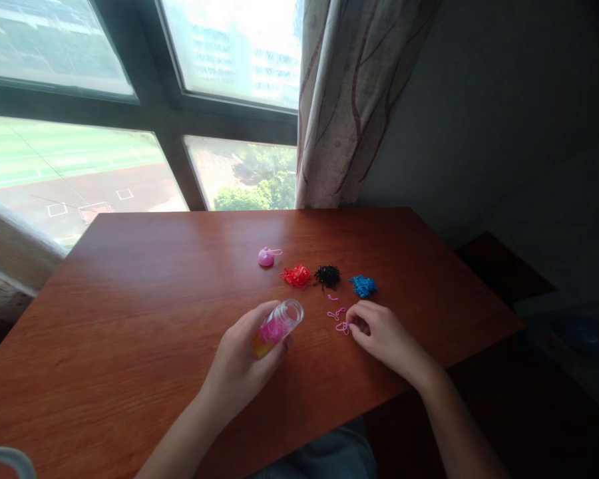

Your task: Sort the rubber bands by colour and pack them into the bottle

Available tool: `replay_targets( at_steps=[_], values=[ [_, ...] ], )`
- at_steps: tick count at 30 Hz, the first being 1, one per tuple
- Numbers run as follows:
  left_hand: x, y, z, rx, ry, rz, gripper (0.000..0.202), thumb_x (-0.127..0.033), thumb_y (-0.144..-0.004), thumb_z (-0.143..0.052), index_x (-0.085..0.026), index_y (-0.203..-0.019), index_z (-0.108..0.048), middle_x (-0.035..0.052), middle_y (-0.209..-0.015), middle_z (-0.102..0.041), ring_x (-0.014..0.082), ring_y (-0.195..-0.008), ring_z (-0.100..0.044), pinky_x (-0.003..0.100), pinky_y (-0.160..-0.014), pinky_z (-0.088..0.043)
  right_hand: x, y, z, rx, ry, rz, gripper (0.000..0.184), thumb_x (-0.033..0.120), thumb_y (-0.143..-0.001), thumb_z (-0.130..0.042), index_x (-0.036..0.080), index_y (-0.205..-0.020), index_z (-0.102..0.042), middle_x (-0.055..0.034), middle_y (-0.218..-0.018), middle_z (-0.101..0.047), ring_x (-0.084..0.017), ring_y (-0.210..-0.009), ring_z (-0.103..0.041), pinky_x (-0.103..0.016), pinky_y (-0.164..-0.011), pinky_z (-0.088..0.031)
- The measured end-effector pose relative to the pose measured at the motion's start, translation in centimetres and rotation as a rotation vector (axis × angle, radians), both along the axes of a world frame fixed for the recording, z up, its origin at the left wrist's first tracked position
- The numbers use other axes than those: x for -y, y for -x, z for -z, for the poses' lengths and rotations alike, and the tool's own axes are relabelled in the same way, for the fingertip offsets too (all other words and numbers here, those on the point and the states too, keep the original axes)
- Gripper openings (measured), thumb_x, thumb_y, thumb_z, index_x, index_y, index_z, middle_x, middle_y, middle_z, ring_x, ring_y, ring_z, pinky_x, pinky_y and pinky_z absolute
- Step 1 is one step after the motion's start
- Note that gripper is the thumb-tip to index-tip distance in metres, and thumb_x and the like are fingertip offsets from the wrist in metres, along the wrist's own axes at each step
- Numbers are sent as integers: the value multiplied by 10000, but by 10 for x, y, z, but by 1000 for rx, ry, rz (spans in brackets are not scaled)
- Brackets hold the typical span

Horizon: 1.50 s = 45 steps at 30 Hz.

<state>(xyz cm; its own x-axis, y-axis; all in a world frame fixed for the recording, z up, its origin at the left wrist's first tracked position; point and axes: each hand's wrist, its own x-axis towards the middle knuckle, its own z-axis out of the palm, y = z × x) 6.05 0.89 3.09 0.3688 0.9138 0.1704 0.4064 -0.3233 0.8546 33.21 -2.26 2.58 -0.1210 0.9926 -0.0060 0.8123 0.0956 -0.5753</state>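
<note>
My left hand (242, 362) is wrapped round a small clear bottle (279, 324), tilted with its open mouth to the right; pink and yellow rubber bands fill it. My right hand (379, 332) rests on the wooden table (144, 299) with its fingers curled, the fingertips pinching at a pink rubber band (343, 327). A few more loose pink bands (336, 312) lie just left of that hand. Behind them sit three little heaps of bands: red (296, 275), black (327, 276) and blue (363, 286). The bottle's pink cap (267, 257) lies further back.
A large window (130, 100) runs along the table's far edge, with a patterned curtain (354, 100) at its right. The table's right edge drops off beside a dark wall. A pale curved object (4, 460) shows at the bottom left corner.
</note>
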Motion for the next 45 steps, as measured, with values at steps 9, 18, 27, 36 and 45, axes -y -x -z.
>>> replay_targets(
  at_steps=[9, 18, 27, 36, 45],
  values=[
    [0, 1, 2, 2, 2, -1, 341, -308, -872, -619, -168, -1183, -604, 88, -1091, -723, 211, -955, -686, 304, -860, -528, -1, 5, -11, 88, 54, -113, 242, 28, -839, -510, 224, -914, -630, -22, -947, -616, -161, -846, -603, -267, -774, -460],
    [-1, 0, 1, -1, -5, 2, 326, -304, -874, -612, -171, -1171, -606, 85, -1079, -725, 207, -941, -687, 295, -846, -529, -5, 13, -8, 215, 42, -128, 194, 52, -889, -502, 208, -853, -613, -40, -917, -610, -168, -828, -604, -272, -748, -445],
    [-1, 1, 2, 13, 9, 2, 328, -295, -867, -619, -180, -1173, -604, 67, -1069, -720, 194, -924, -679, 290, -847, -521, -12, 5, 1, 155, -98, -33, 183, 37, -833, -544, 202, -802, -616, -7, -818, -601, -137, -720, -564, -239, -655, -414],
    [-1, 1, 4, 10, 0, 2, 337, -294, -867, -617, -173, -1181, -603, 81, -1089, -716, 202, -941, -675, 301, -860, -519, -27, 3, 7, 278, -39, -53, 144, 84, -852, -588, 191, -800, -670, -22, -808, -628, -147, -714, -574, -246, -662, -404],
    [-1, 2, 2, 5, -13, 0, 324, -289, -863, -615, -176, -1167, -614, 81, -1095, -719, 210, -959, -681, 298, -861, -527, -39, 12, 2, 250, -105, 55, 142, 72, -817, -603, 186, -739, -636, -12, -771, -641, -135, -700, -577, -223, -641, -388]
  ],
)
